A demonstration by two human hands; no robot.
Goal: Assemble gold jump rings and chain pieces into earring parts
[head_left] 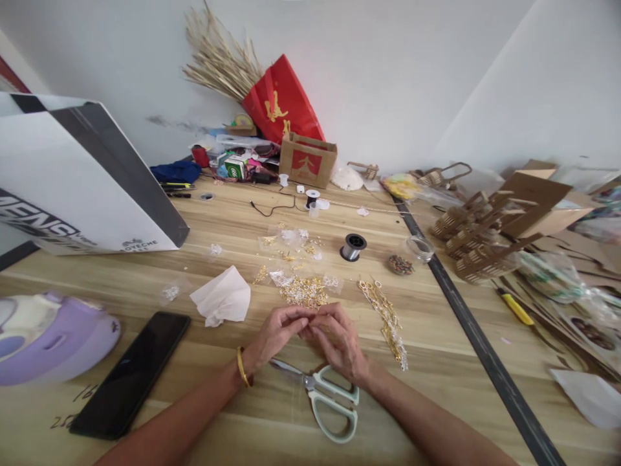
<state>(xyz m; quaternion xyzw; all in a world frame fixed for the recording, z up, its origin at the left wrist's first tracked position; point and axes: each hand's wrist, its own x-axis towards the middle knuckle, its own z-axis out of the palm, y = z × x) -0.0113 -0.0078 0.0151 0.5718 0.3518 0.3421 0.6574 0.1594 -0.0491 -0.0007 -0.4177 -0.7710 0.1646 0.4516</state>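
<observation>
My left hand (281,331), with a yellow bangle (242,367) on its wrist, meets my right hand (338,338) in the middle. Both are closed, fingertips pinched together; what lies between them is hidden or too small to name. Just beyond the fingers is a heap of gold and clear beads (303,291). Under and in front of the hands lie scissors (334,406) with pale green handles, their blades pointing left. Strands of gold and silver beaded chain (383,317) lie to the right of my right hand.
A spool of thin wire (353,247) and a clear jar of beads (400,264) stand farther back. To the left are a white tissue (222,296), a black phone (130,375) and a large white box (72,175). Small woven baskets (485,243) and a yellow cutter (517,307) are at right.
</observation>
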